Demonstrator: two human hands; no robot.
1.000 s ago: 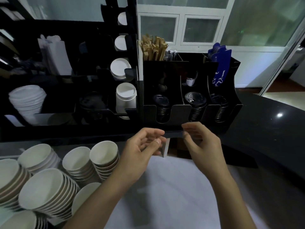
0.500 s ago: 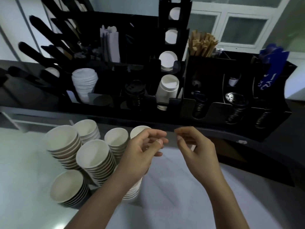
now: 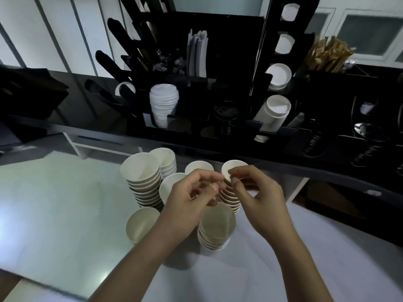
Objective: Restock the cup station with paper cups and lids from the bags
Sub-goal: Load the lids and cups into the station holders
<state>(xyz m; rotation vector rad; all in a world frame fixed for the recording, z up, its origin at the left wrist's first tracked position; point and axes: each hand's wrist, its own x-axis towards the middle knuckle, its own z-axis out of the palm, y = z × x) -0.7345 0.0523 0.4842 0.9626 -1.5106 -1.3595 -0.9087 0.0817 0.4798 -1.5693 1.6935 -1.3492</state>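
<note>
Left hand (image 3: 192, 199) and right hand (image 3: 259, 199) are raised together above the cup stacks (image 3: 144, 182), fingertips nearly meeting. Fingers of both are curled as if pinching; whether anything lies between them cannot be told. The stacks stand clustered on the pale counter (image 3: 54, 203), rims up, directly below and beyond the hands. Behind them runs the black station (image 3: 218, 138), holding white lids (image 3: 163, 103), black lids (image 3: 225, 118), a tilted cup column (image 3: 272, 112) and wooden stirrers (image 3: 327, 55).
</note>
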